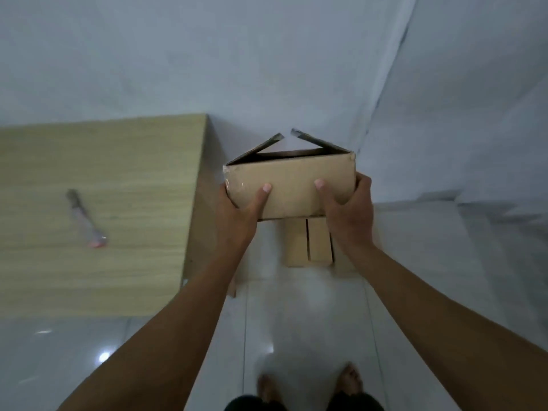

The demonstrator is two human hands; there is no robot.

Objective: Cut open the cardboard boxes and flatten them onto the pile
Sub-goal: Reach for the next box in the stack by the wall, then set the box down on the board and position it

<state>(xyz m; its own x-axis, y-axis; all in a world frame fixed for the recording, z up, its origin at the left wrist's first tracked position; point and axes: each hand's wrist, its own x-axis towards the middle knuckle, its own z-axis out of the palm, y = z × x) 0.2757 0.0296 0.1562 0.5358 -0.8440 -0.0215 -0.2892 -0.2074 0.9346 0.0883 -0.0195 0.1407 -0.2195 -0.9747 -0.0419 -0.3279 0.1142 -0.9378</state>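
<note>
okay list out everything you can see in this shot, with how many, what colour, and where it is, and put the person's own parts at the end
cardboard box: one, brown, held up in mid-frame over the floor, far flaps open, clear tape on its left corner
flat cardboard: number of pieces unclear, brown, on the floor below the held box
knife: one, blurred, pale blade with a reddish end, lying on the table
table: one, light wood grain, left side of the frame
floor: glossy pale tiles, lower frame
walls: pale grey, meeting in a corner at the upper right
left hand: grips the box's left end, thumb on the near face
right hand: grips the box's right end, thumb on the near face
feet: two, bare, bottom edge
</note>
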